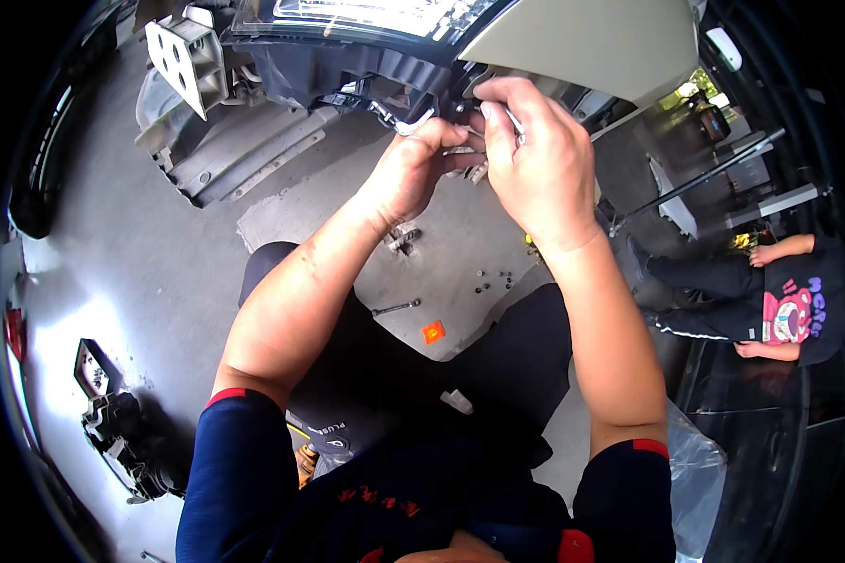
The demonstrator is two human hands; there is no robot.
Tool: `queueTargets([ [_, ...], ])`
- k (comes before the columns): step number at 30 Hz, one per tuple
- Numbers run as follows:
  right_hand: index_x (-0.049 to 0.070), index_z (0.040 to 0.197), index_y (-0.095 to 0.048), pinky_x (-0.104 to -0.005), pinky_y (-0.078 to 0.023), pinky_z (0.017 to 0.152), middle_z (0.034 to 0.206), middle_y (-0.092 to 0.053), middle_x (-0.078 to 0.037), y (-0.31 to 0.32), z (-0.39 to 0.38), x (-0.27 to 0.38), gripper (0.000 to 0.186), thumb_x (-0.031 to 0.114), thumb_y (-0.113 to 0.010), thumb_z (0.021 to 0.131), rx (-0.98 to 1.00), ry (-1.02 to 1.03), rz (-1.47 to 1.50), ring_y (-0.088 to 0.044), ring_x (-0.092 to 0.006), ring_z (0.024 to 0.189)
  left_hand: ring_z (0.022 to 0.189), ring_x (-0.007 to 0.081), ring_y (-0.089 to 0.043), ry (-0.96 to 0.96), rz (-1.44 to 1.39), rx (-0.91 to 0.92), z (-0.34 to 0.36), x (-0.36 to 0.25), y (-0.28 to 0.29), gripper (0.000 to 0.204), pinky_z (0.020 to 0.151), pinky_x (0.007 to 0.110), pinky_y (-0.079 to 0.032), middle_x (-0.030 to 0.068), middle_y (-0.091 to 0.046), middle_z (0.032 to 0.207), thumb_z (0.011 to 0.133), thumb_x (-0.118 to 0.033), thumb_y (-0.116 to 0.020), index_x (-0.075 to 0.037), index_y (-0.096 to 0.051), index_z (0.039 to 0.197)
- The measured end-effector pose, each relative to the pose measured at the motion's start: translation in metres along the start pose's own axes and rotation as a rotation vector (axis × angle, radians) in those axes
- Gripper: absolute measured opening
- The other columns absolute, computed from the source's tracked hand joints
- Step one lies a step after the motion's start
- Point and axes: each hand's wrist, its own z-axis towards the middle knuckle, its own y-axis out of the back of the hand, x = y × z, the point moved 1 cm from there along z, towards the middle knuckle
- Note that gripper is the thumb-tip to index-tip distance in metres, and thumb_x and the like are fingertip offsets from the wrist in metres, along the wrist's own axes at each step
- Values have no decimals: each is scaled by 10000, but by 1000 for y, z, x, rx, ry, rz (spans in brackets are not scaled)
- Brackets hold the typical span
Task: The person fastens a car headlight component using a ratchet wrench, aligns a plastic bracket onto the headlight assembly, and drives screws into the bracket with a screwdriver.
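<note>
Both of my hands are raised close together at the underside of a car's front corner. My left hand [415, 167] is closed, its thumb and fingers pinched at the lower edge of a black plastic bracket [333, 73]; whatever they grip is hidden. Right beside it, my right hand [540, 150] has its fingers curled round a small silvery metal piece [516, 124], mostly covered by the thumb and index finger. The headlight [366, 17] sits above the bracket, and a beige fender panel [582, 42] curves over my right hand.
Below my hands lie a wrench [396, 308], an orange square [433, 332] and several small dark fasteners [493, 280]. A metal beam [244, 155] is at the upper left. A black assembly [127, 446] rests on the floor at left. Another person [779, 291] is at the right.
</note>
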Motion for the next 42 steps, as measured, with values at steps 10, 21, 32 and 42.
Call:
queueTargets([
  [10,-28,1130,-623,-329,-569,624,773,-678,-70,-14,-8,3,197,115,-633,995,-134,-895,1020,-650,-152,649,1124,264,-644,-13,10,-7,5,3,5,277,1026,472,-498,122,-659,1249,941,-165,-551,-8,-658,1142],
  [21,6,1028,-620,-317,-472,617,851,-630,-81,-12,-20,-17,152,131,-666,954,-45,-1063,1848,-565,-139,656,1092,272,-672,37,41,102,4,-6,-5,358,1027,467,-496,120,-683,1188,930,-176,-515,12,-656,1200],
  [32,-5,1115,-548,-455,-532,788,952,-653,-167,12,-5,-5,196,-28,-583,924,-11,106,43,-654,-346,834,1040,218,-649,12,40,21,7,-4,-9,334,1012,435,-479,76,-690,1135,984,-247,-530,-16,-648,1194],
  [42,-36,1139,-582,-413,-583,719,902,-713,-197,-12,-13,-9,278,154,-677,959,64,-778,995,-735,-338,813,1061,210,-656,80,24,275,8,-7,-2,473,992,403,-468,75,-698,1196,957,-380,-532,-39,-645,1264],
])
